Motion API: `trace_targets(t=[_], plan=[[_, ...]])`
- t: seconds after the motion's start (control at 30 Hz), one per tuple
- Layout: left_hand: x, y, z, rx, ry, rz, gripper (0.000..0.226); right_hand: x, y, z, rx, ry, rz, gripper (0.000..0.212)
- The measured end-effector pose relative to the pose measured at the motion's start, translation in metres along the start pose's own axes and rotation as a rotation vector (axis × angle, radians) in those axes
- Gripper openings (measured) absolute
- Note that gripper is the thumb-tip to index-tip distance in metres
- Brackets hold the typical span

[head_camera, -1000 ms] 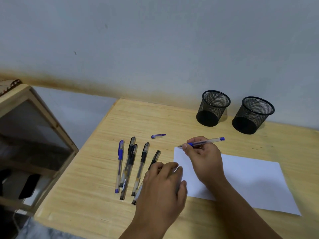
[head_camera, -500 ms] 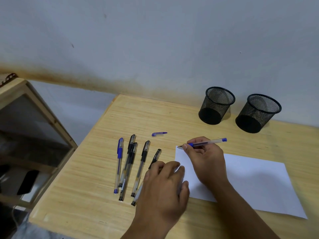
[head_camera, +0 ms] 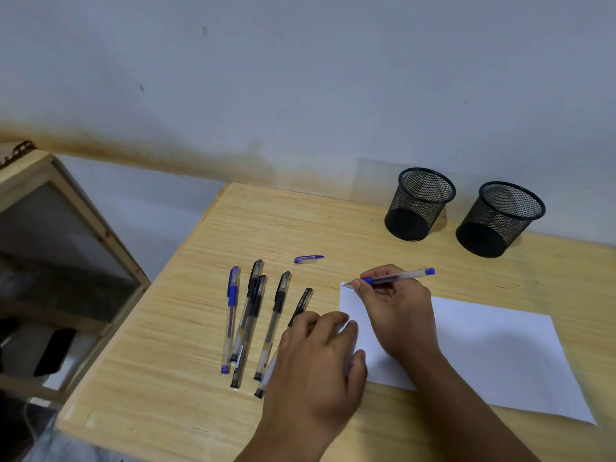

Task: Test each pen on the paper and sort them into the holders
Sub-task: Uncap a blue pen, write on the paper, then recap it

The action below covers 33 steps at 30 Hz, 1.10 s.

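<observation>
Blue pen (head_camera: 398, 277) pinched in our right hand (head_camera: 398, 310), tip at top corner of white paper (head_camera: 496, 348), cap (head_camera: 308, 259) off. Our left hand (head_camera: 320, 358) flat, holds nothing, pins paper edge. Both mesh holders (head_camera: 420, 203) (head_camera: 503, 218) look empty. Five pens (head_camera: 260, 325) wait on wooden table (head_camera: 200, 295). We think job just starting.

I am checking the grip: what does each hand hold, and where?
Right hand holds the blue pen near its tip. Left hand holds nothing; it lies on the paper.
</observation>
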<state>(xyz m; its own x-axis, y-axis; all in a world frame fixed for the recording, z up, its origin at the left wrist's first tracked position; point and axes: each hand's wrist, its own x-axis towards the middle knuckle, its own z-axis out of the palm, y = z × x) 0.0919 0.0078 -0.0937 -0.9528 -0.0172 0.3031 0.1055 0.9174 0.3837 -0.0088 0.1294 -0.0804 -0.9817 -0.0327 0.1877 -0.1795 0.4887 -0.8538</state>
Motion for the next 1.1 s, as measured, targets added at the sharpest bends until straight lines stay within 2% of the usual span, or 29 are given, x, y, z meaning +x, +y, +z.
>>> trace_targets(t=[0.67, 1.1], plan=[[0.0002, 0.0009, 0.0001, 0.022, -0.007, -0.011, 0.030, -0.0033, -0.0026, -0.0005, -0.039, 0.016, -0.030, 0.008], [0.0003, 0.0017, -0.0004, 0.030, 0.016, -0.008, 0.028, -0.0019, -0.0023, -0.0018, -0.022, -0.001, 0.032, 0.010]])
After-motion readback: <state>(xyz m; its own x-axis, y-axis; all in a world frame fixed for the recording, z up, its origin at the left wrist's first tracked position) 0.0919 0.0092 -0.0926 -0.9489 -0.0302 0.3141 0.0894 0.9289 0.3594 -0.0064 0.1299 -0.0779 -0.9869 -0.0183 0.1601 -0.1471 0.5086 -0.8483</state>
